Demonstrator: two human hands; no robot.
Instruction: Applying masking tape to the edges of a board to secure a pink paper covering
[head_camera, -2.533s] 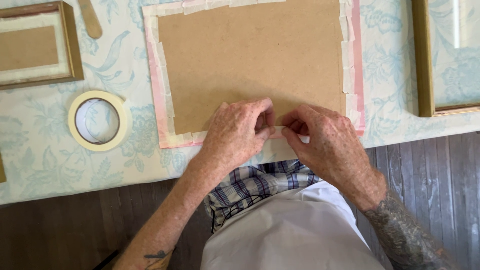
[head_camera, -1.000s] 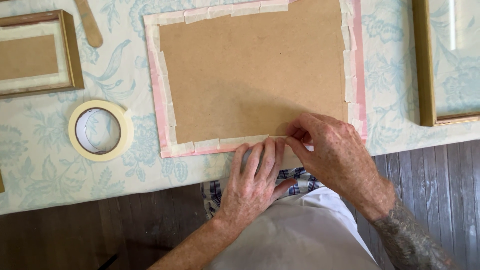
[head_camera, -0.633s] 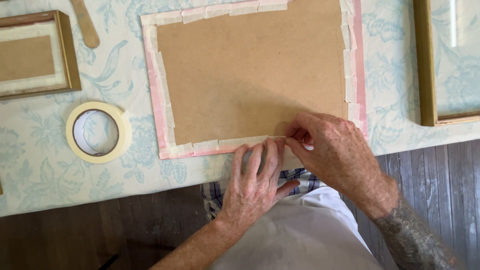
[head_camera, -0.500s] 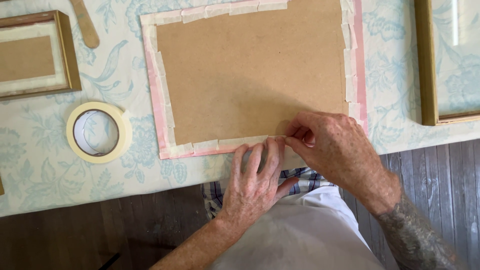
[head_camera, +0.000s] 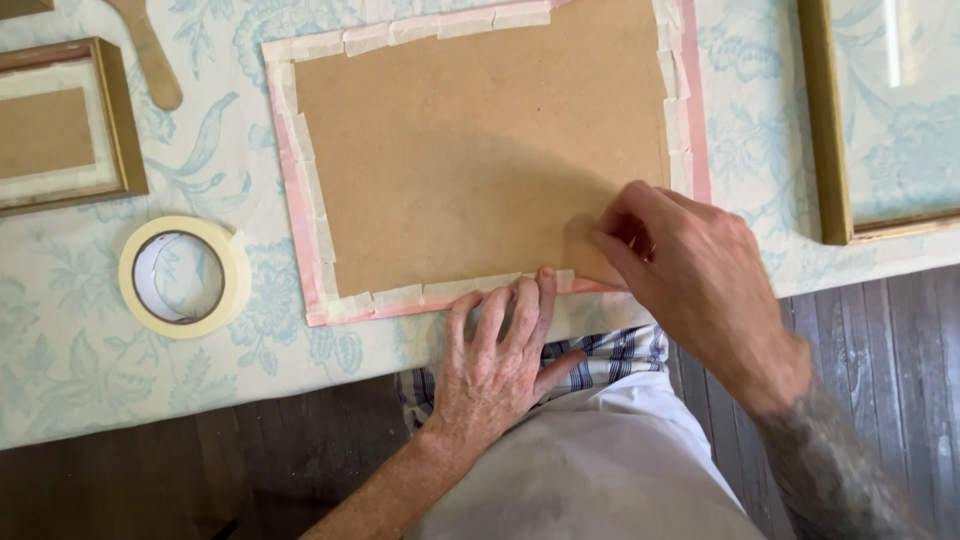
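moved: right hand (head_camera: 690, 275) has shifted up off the near edge onto the brown backing board (head_camera: 480, 150) since half a sec ago; left hand (head_camera: 500, 350) stayed put
left hand: flat, fingers spread and straight, fingertips pressing the taped near edge of the pink frame (head_camera: 290, 200), gripping nothing
right hand: fingers curled together at the board's near right corner, looks pinched on something, can't tell what
board: face-down frame back in the middle of the floral tablecloth (head_camera: 100, 380), cream tape strips all round
other stuff: masking tape roll (head_camera: 185, 276) well left, 2 gold frames, one far left (head_camera: 70, 125), one far right (head_camera: 830, 130), wooden paddle (head_camera: 150, 50) top left
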